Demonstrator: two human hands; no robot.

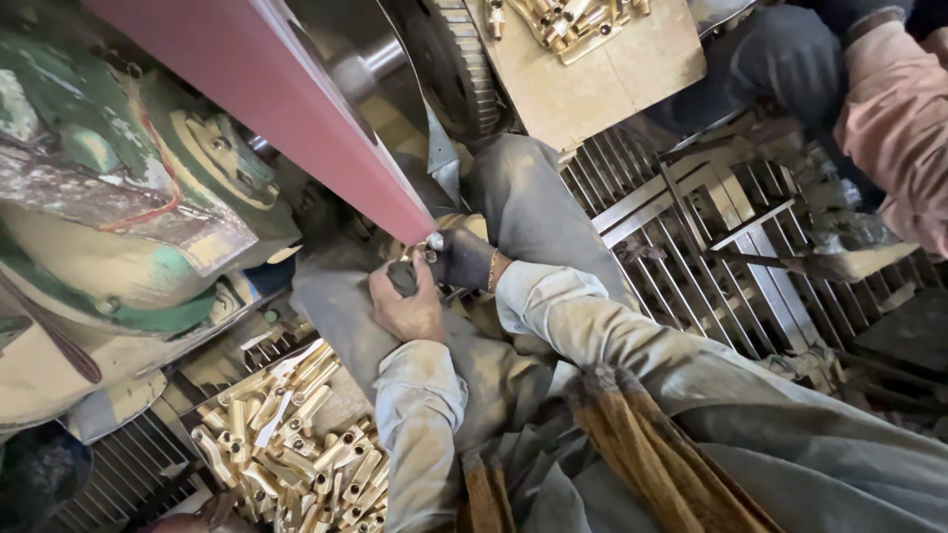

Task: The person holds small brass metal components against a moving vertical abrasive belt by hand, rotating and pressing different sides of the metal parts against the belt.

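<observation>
Brass piece [432, 243]: pinched at your fingertips against the red belt's [296, 109] lower end; its axis is hard to tell.
Left hand [407, 304]: curled tight round it.
Right hand [462, 259]: dark-gloved, gripping opposite.

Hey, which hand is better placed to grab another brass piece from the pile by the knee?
Probably the left hand: the brass pile lies on its side, below its sleeve. The dark-gloved right hand is across at the tip of the red belt, farther from the pile.
</observation>
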